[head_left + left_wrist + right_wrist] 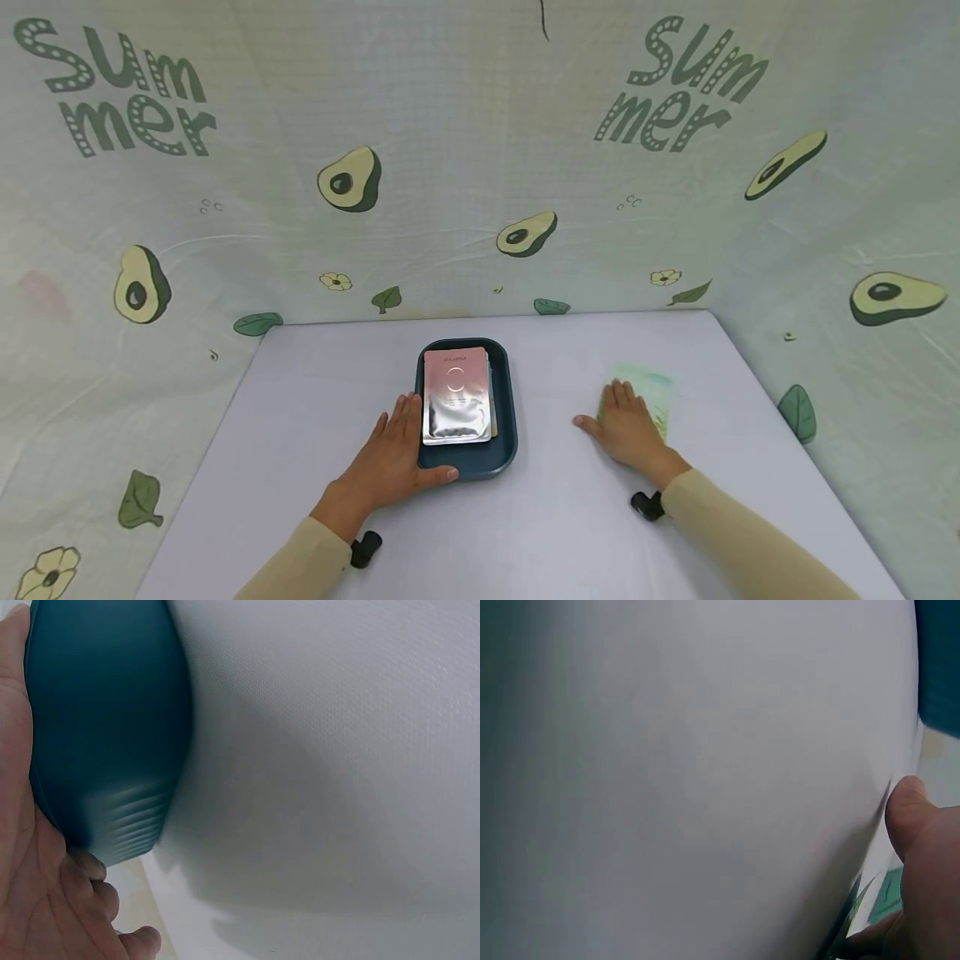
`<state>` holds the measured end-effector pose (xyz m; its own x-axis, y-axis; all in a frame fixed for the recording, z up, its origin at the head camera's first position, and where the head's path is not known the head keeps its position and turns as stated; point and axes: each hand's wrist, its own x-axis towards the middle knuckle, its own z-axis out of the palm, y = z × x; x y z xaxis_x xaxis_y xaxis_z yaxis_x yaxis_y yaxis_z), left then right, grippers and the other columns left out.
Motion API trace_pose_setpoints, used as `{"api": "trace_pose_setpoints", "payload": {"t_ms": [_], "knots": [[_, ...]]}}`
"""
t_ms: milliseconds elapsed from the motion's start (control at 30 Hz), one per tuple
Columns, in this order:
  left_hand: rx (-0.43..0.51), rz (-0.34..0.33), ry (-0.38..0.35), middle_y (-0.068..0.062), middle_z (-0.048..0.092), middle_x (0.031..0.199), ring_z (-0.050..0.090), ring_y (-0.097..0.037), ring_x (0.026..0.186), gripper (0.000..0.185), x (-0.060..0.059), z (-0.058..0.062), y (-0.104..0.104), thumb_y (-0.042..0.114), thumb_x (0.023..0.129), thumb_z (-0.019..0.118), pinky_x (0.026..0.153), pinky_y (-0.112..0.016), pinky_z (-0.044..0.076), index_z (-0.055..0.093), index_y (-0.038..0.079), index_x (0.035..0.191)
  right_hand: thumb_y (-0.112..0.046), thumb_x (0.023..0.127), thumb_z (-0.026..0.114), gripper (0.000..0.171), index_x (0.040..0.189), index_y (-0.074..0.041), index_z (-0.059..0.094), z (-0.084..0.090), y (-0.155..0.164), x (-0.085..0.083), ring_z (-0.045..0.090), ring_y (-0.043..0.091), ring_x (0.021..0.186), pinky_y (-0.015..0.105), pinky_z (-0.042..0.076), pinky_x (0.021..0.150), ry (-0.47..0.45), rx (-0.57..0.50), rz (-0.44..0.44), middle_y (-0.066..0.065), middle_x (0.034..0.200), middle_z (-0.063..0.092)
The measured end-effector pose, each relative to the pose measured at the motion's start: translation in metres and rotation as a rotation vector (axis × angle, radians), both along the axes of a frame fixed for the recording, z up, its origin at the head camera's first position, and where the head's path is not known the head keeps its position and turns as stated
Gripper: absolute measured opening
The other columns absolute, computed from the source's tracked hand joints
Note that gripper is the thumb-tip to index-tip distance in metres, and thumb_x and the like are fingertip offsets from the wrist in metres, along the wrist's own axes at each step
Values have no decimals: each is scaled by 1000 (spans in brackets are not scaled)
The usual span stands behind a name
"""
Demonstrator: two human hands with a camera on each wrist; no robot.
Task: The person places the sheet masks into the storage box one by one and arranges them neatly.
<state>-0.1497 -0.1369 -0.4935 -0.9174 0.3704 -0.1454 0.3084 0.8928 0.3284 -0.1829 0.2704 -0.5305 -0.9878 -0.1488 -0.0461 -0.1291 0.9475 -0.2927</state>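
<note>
A dark teal tray (506,417) sits mid-table holding a pink and silver sachet (456,397) on top of others. My left hand (396,457) lies flat against the tray's left front corner, thumb along its front rim; the left wrist view shows the tray's wall (105,727) beside my palm (30,900). My right hand (624,425) rests flat, fingers straight, on a pale green sachet (651,392) lying on the table to the right. In the right wrist view only my thumb (911,810) and a sliver of the green sachet (885,892) show.
The white table (540,533) is enclosed by avocado-print cloth walls (465,167) at the back and both sides. Black wrist-camera mounts (365,550) sit by each sleeve.
</note>
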Motion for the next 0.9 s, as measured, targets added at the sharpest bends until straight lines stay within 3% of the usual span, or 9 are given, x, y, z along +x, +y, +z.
{"api": "trace_pose_setpoints", "payload": {"t_ms": [267,433,633,767,900], "knots": [[18,12,-9,-21,11,176,7,-38,165,133,1,1,-1,84,85,63,130,-62,19,6,-4,167,-49,106,60,90,155,20,31,7,-72,-4,19,55,157,68,23,125,-51,-25,132,40,165,26],[18,2,-16,-20,10,177,5,-37,165,134,-1,0,-1,87,85,60,130,-61,17,5,-2,168,-38,108,59,75,155,16,37,4,-94,-3,26,51,157,63,27,126,-29,5,238,35,165,32],[35,-10,-20,-19,12,177,6,-34,165,135,-4,0,-6,88,83,61,131,-59,17,6,0,169,-42,108,60,72,153,11,45,15,-79,-15,39,47,152,59,37,122,-4,-31,276,30,160,44],[50,-25,-16,-20,12,176,6,-34,165,135,-5,0,-7,88,83,62,130,-59,19,7,-1,168,-48,99,73,79,153,5,49,28,-53,-35,52,46,139,59,46,114,57,20,243,27,150,55],[59,-23,-12,-20,14,176,7,-35,165,136,-6,-2,-7,90,82,60,130,-60,20,8,-1,168,-58,89,80,95,159,-3,45,34,-30,-57,54,41,129,57,50,109,11,86,222,24,146,55]]}}
